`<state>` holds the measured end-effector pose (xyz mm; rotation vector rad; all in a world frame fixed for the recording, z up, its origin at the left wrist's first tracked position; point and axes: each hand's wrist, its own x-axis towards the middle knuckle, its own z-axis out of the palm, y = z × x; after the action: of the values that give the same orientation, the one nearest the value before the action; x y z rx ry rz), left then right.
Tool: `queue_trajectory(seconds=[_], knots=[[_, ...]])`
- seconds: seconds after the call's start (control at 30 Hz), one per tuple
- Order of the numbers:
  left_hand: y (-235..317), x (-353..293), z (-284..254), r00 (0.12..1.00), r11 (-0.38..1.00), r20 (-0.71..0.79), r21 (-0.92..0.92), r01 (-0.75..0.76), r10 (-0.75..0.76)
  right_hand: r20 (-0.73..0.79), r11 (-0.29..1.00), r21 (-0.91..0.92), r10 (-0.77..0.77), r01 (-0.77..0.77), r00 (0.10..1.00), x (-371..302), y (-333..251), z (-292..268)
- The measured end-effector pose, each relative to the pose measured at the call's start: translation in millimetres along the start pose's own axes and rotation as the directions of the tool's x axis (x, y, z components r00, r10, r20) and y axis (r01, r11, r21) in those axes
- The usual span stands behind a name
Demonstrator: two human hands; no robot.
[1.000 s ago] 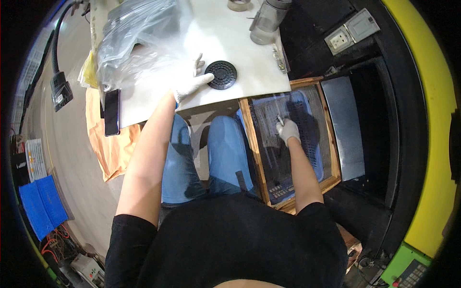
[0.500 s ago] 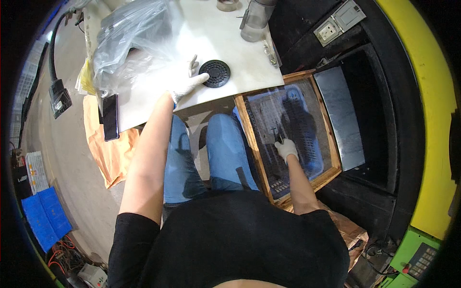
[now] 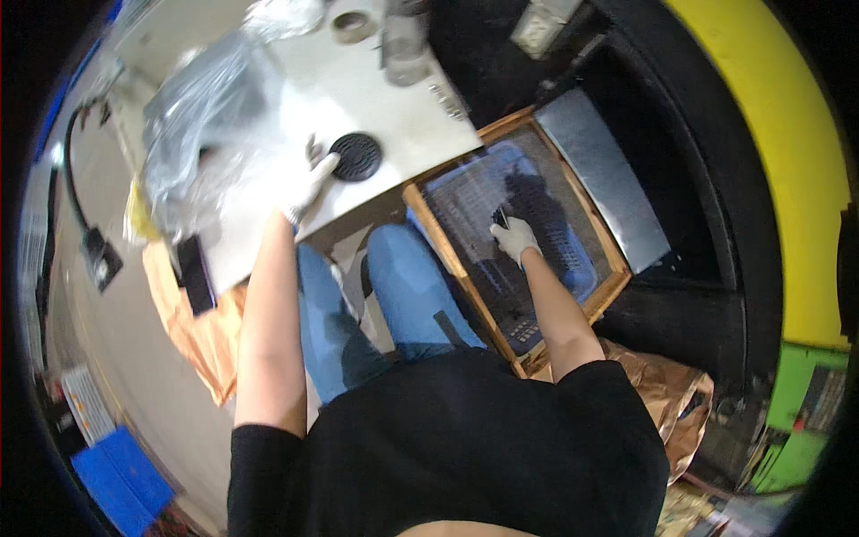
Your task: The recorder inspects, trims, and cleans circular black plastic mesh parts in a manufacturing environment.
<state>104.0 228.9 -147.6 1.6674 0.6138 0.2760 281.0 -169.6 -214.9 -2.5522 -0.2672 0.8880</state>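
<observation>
My left hand, in a white glove, rests on the white table with its fingers apart. Its outstretched finger lies at the left edge of a round black perforated disc, not wrapped round it. Over the wood-framed mesh screen to the right, my right hand, also gloved, is closed on a small dark thing. The glove hides part of that thing, and its kind is too small to make out.
Clear plastic bags cover the table's left side, with a phone at its edge. A tape roll and a clear container stand at the back. Under the mesh shows a blue basket. A yellow machine rises at right.
The view has turned, shifting the table left. My right hand has moved up over the mesh toward the table, still holding the small dark thing. My left hand stays beside the disc.
</observation>
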Motion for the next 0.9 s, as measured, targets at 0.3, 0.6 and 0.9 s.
queue_trajectory(seconds=[0.3, 0.6, 0.9], knots=[[-32, 19, -7, 0.996, 0.995, 0.077, 0.082, -0.052, 0.046, -0.600, 0.271, 0.793, 0.506, 0.546, 0.620, -135, 80, -146], [-16, 7, -11, 0.991, 0.922, 0.044, 0.362, -0.136, 0.129, -0.258, 0.219, 0.263, 0.954, 0.940, -0.151, -316, 239, -263], [-22, 8, -11, 0.987, 0.917, 0.090, 0.366, -0.155, 0.131, -0.161, 0.097, 0.238, 0.985, 0.966, -0.059, -308, 303, -271]])
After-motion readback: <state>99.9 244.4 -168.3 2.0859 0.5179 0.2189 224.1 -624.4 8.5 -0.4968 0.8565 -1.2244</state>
